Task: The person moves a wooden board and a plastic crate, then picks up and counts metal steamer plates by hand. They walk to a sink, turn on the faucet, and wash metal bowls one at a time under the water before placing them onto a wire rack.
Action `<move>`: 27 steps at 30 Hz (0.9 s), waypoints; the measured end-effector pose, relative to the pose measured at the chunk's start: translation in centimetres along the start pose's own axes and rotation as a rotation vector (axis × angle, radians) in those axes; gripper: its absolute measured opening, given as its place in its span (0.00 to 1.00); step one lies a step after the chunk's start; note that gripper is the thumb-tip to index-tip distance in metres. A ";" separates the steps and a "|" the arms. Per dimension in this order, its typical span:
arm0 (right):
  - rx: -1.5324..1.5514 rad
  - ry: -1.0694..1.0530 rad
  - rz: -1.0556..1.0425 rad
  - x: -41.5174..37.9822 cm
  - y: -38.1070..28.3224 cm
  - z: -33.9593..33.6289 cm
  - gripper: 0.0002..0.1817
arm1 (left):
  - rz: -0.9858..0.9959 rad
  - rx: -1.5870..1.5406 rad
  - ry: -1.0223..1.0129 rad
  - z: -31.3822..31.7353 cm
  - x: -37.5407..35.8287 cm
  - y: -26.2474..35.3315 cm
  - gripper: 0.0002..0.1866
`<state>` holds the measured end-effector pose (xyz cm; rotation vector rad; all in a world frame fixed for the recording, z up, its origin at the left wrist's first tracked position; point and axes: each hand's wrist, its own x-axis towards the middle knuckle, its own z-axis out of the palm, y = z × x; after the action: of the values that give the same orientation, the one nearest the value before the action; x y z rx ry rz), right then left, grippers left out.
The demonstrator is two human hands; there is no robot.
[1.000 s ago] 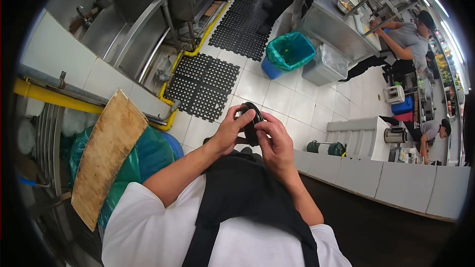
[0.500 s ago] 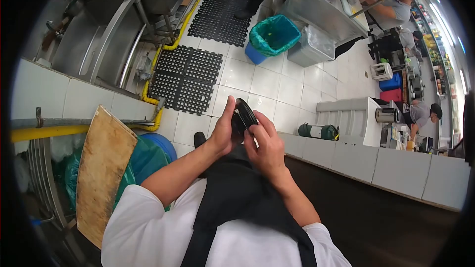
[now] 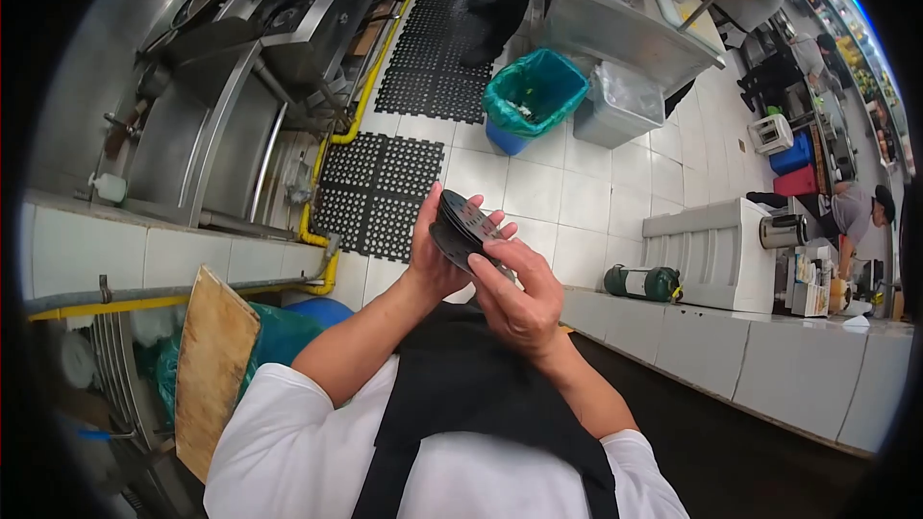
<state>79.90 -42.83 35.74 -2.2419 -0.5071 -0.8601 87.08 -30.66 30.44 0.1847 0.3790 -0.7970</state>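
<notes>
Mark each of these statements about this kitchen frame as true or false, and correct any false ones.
1. Both hands hold a stack of black lids. True.
2. The left hand is resting on the counter. False: it is raised in front of the chest, gripping the stack.
3. The bin on the floor has a green liner. True.
4. The wooden board lies flat on the floor. False: it stands tilted at the lower left.
5. The right hand has its fingers on the stack's near edge. True.
</notes>
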 end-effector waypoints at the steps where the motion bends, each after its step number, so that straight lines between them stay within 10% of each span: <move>1: 0.026 0.009 -0.015 0.2 0.6 -0.8 0.17 | -0.001 0.006 -0.001 0.6 0.7 -0.3 0.32; 12: 0.304 0.466 0.424 0.2 8.9 -9.8 0.09 | -0.096 0.115 -0.105 3.8 8.2 -4.0 0.35; 14: 0.039 0.259 0.156 0.8 10.2 -9.6 0.13 | -0.118 0.142 -0.143 4.6 9.7 -4.5 0.36; 18: 0.065 -0.207 0.302 1.4 13.4 -7.0 0.21 | -0.172 0.200 -0.233 6.6 14.0 -5.2 0.40; 27: -0.142 -0.129 0.573 5.0 23.1 -10.9 0.38 | -0.449 0.283 -0.341 11.9 27.1 -4.8 0.32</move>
<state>91.53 -66.11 34.82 -2.3933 0.1517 -0.4648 103.99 -55.45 30.41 0.2260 -0.0233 -1.3041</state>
